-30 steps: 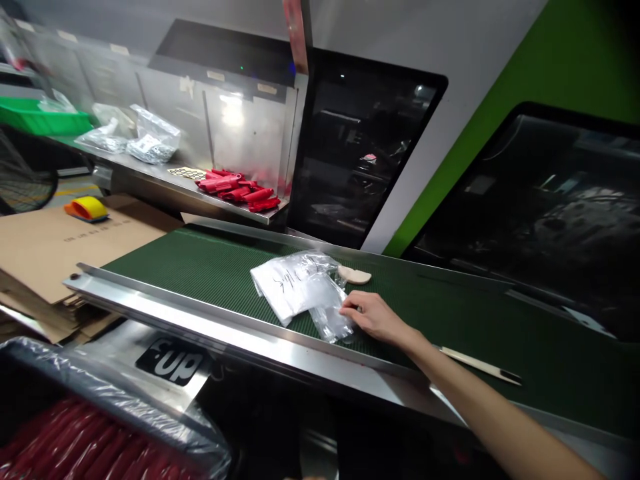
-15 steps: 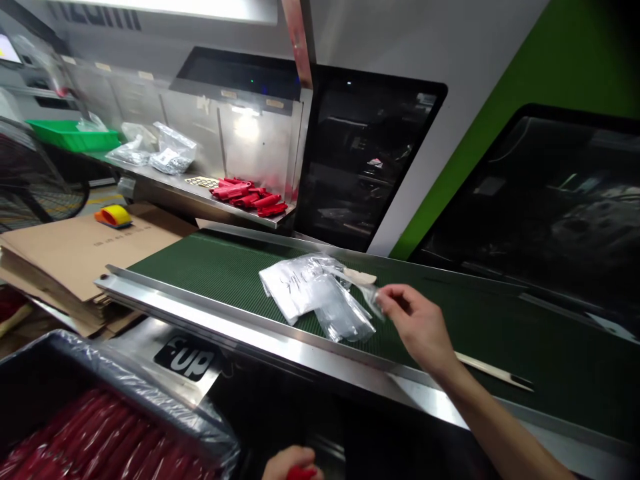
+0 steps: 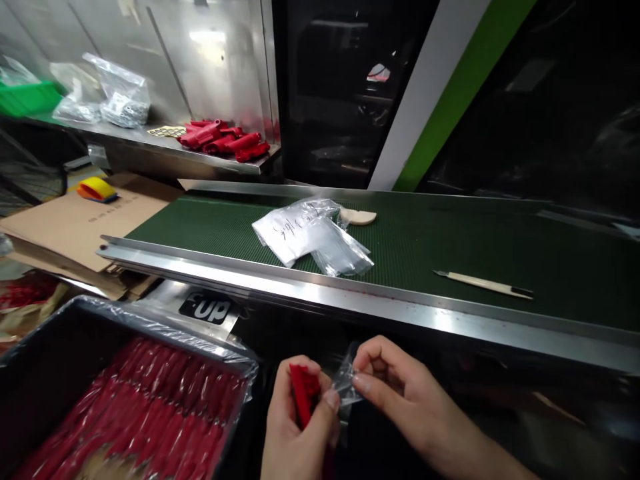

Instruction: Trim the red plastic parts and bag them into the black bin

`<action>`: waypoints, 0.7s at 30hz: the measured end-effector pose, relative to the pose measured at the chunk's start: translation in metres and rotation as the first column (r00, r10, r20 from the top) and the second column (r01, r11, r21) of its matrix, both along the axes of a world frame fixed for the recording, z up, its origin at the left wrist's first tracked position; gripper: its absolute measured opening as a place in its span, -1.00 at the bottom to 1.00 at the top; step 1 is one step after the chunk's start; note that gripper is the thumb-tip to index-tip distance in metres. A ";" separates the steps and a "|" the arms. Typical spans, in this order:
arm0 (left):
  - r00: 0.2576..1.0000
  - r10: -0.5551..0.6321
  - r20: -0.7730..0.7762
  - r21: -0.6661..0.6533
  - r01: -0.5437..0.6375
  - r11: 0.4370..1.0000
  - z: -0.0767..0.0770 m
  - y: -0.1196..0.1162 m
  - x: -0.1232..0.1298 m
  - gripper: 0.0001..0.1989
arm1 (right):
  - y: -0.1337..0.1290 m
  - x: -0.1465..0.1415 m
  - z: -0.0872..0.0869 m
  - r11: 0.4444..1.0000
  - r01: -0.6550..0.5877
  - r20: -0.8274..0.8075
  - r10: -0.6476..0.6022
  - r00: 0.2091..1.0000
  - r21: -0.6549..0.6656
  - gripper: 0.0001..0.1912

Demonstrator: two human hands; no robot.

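Red plastic part [image 3: 301,393] sits pinched in the left hand [image 3: 300,427] at lower centre; the right hand [image 3: 400,393] pinches a small clear bag [image 3: 346,385] touching it. Bagging looks in hand; opening the bag's mouth seems next, needing fingertip care.

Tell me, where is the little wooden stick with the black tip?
The wooden stick lies flat on the green conveyor belt, toward the right of the head view, well right of the pile of clear plastic bags.
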State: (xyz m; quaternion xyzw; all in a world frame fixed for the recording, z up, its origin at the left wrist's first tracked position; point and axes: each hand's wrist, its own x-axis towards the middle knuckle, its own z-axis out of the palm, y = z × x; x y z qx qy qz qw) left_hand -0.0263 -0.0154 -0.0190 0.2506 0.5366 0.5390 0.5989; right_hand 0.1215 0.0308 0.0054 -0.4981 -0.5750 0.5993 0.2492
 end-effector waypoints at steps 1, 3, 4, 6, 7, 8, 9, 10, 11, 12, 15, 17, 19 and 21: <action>0.998 0.006 -0.066 0.006 -0.006 1.000 -0.001 0.001 0.001 -0.78 | -0.002 0.003 -0.003 0.998 -0.005 0.060 0.001 0.998 0.059 -0.79; 0.956 0.013 -0.293 0.044 0.000 0.999 -0.002 0.001 0.003 -0.78 | -0.007 0.006 -0.006 0.972 0.000 0.165 -0.040 0.986 0.234 -0.85; 0.919 0.015 -0.395 0.060 0.010 0.998 -0.003 0.001 0.004 -0.76 | -0.009 0.007 -0.006 0.937 0.017 0.197 -0.091 0.976 0.350 -0.88; 0.856 0.003 -0.517 0.088 0.050 0.995 -0.005 0.000 0.006 -0.72 | -0.014 0.008 -0.003 0.821 0.040 0.205 -0.189 0.960 0.569 -0.86; 0.831 -0.008 -0.556 0.112 0.084 0.990 -0.007 -0.001 0.006 -0.69 | -0.016 0.008 0.000 0.761 0.021 0.208 -0.203 0.957 0.649 -0.83; 0.798 -0.009 -0.603 0.151 0.125 0.980 -0.010 -0.003 0.007 -0.64 | -0.017 0.007 0.004 0.709 -0.033 0.230 -0.184 0.956 0.704 -0.79; 0.756 -0.003 -0.654 0.204 0.180 0.962 -0.013 -0.004 0.006 -0.59 | -0.019 0.006 0.008 0.673 -0.100 0.267 -0.149 0.952 0.733 -0.76; 0.710 0.011 -0.704 0.259 0.242 0.935 -0.017 -0.006 0.006 -0.55 | -0.020 0.006 0.012 0.650 -0.171 0.306 -0.099 0.947 0.740 -0.74; 0.667 0.027 -0.745 0.305 0.303 0.903 -0.022 -0.008 0.006 -0.52 | -0.021 0.005 0.015 0.641 -0.224 0.335 -0.055 0.941 0.734 -0.76; 0.629 0.040 -0.776 0.331 0.352 0.875 -0.027 -0.009 0.006 -0.51 | -0.022 0.005 0.018 0.641 -0.248 0.339 -0.019 0.941 0.726 -0.81; 0.567 0.044 -0.823 0.318 0.394 0.862 -0.038 -0.008 0.004 -0.47 | -0.027 0.013 0.019 0.693 -0.143 0.229 -0.033 0.973 0.707 -0.86; 0.598 0.013 -0.801 0.261 0.329 0.908 -0.040 -0.002 0.000 -0.46 | -0.034 0.025 0.014 0.671 0.023 0.163 -0.213 0.963 0.741 -0.87; 0.664 -0.027 -0.747 0.196 0.259 0.946 -0.035 0.007 -0.004 -0.64 | -0.044 0.040 0.007 0.583 0.174 0.162 -0.478 0.863 0.793 -0.89; 0.717 -0.067 -0.694 0.142 0.227 0.964 -0.028 0.015 -0.009 -0.90 | -0.055 0.054 -0.002 0.501 0.206 0.209 -0.651 0.730 0.841 -0.88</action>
